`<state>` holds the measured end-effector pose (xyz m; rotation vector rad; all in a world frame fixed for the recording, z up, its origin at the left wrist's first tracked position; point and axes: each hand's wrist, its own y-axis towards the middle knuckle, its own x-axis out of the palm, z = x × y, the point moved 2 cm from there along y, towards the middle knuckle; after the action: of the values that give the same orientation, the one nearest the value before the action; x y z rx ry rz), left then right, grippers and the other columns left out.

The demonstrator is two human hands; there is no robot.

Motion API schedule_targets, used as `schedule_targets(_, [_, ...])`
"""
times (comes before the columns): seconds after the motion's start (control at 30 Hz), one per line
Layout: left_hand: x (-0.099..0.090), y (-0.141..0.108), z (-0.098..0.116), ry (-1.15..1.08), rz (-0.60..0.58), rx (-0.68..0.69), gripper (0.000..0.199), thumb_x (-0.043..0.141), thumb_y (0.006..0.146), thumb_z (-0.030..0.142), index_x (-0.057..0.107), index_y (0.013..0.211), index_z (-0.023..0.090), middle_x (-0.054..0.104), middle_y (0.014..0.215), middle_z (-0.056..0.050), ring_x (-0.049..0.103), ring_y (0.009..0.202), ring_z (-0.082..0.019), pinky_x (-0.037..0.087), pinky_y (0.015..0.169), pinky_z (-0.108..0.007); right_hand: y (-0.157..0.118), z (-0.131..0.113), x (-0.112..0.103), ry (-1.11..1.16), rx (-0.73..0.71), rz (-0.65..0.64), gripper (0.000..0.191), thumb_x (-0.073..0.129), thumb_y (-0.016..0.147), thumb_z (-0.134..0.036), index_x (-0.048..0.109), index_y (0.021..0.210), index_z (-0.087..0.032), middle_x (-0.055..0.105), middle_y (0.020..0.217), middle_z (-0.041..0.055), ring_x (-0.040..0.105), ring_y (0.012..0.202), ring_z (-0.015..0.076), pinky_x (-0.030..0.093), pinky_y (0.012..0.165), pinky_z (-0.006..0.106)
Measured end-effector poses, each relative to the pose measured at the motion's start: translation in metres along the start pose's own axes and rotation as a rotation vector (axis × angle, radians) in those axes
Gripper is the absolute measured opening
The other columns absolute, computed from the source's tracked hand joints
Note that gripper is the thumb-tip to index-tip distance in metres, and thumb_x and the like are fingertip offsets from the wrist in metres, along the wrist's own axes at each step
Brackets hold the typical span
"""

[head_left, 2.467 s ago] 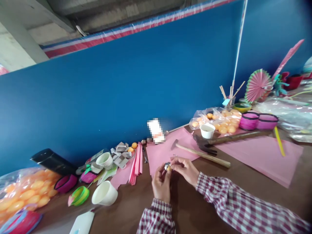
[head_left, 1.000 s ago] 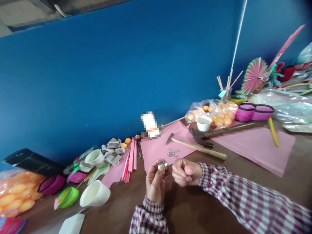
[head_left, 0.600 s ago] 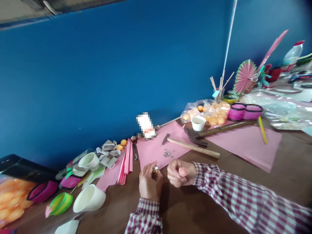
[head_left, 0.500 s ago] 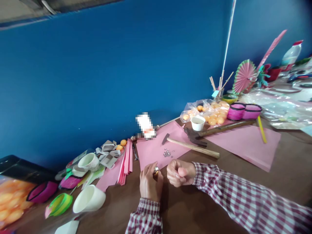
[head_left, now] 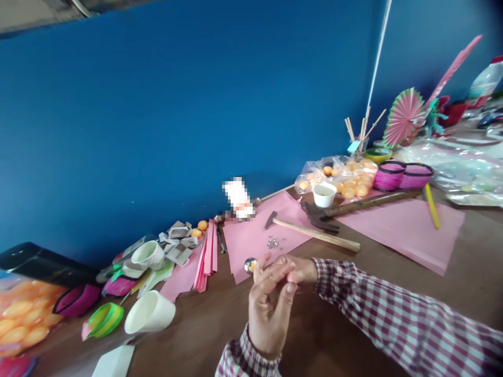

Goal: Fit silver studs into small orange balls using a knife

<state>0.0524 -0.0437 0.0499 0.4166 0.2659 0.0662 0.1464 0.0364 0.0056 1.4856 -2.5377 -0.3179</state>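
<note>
My left hand (head_left: 271,309) is raised over the brown table, its thumb and bent fingers drawn together at the fingertips of my right hand (head_left: 301,275). My right hand is closed and partly hidden behind the left; anything small between the fingers is hidden. Just left of the fingers, a shiny silver ball (head_left: 250,265) lies at the near edge of a pink sheet (head_left: 243,243). Small silvery beads (head_left: 272,242) are gathered on that sheet. Beyond my hands lies a small hammer (head_left: 314,234) with a wooden handle.
A larger claw hammer (head_left: 365,205) lies behind, beside a white cup (head_left: 324,195) and a bag of orange balls (head_left: 359,180). To the left are folded pink strips (head_left: 208,256), a white cup on its side (head_left: 151,313) and a green ring-shaped piece (head_left: 102,319). A blue wall (head_left: 176,115) closes the back.
My left hand has let go of the silver ball, risen and moved right to meet my right hand. The ball now rests by the pink sheet's edge. The view has shifted slightly.
</note>
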Motion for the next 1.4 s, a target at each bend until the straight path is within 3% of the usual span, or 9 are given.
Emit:
schedule_targets(0.17, [0.002,-0.003,-0.007,-0.131,-0.033,-0.051,0.019,0.058,0.072,0.017,0.067,0.089,0.022,0.066,0.092,-0.008,0.055,0.095,-0.023,0.035,0.093,-0.046,0.003,-0.004,-0.001,-0.054,-0.011,-0.059,0.059,0.046,0.052,-0.076,0.051,0.05,-0.017,0.051,0.054,0.001,0.052,0.073,0.0172,0.042,0.066,0.03])
schedule_targets(0.4, [0.005,-0.006,-0.011,-0.286,-0.006,-0.109,0.013,0.061,0.07,0.019,0.067,0.081,0.021,0.066,0.086,-0.007,0.056,0.092,-0.024,0.036,0.09,-0.047,0.002,0.014,-0.005,-0.052,0.061,-0.079,0.053,0.055,0.049,-0.07,0.048,0.051,-0.018,0.052,0.058,0.0008,0.053,0.075,0.0171,0.043,0.068,0.031])
schedule_targets(0.57, [0.005,-0.006,-0.011,-0.304,0.003,-0.058,0.012,0.06,0.071,0.017,0.067,0.079,0.022,0.067,0.082,-0.005,0.058,0.089,-0.022,0.027,0.096,-0.048,0.0,0.025,-0.007,-0.028,0.084,-0.063,0.05,0.057,0.051,-0.067,0.047,0.049,-0.018,0.051,0.057,0.0005,0.053,0.074,0.0166,0.044,0.065,0.029])
schedule_targets(0.9, [0.007,-0.007,-0.012,-0.373,0.027,-0.199,0.017,0.063,0.067,0.032,0.068,0.079,0.021,0.066,0.087,-0.009,0.057,0.09,-0.025,0.04,0.087,-0.046,-0.001,0.019,-0.007,-0.002,0.058,-0.116,0.053,0.053,0.055,-0.068,0.045,0.044,-0.017,0.047,0.049,-0.0009,0.05,0.065,0.0142,0.042,0.059,0.026])
schedule_targets(1.07, [0.007,-0.008,-0.017,-0.414,0.04,-0.269,0.018,0.065,0.064,0.034,0.068,0.076,0.02,0.066,0.083,-0.009,0.056,0.09,-0.025,0.04,0.086,-0.046,-0.001,0.016,-0.005,0.014,0.069,-0.095,0.054,0.056,0.049,-0.069,0.046,0.044,-0.016,0.049,0.052,-0.0006,0.051,0.066,0.0138,0.042,0.058,0.025])
schedule_targets(1.2, [0.006,-0.007,-0.016,-0.417,0.014,-0.252,0.017,0.064,0.066,0.033,0.068,0.076,0.02,0.066,0.085,-0.009,0.056,0.091,-0.025,0.038,0.088,-0.046,-0.002,0.015,-0.005,0.055,0.073,-0.088,0.052,0.058,0.049,-0.066,0.046,0.044,-0.016,0.045,0.045,-0.0035,0.049,0.056,0.0099,0.041,0.052,0.021])
schedule_targets(1.4, [0.005,-0.006,-0.013,-0.366,-0.038,-0.137,0.015,0.059,0.072,0.03,0.066,0.078,0.018,0.065,0.077,-0.007,0.056,0.09,-0.023,0.035,0.09,-0.046,0.0,0.017,-0.004,0.238,-0.005,-0.206,0.046,0.065,0.058,-0.052,0.045,0.046,-0.012,0.043,0.039,-0.0066,0.039,0.035,0.0023,0.029,0.035,0.014])
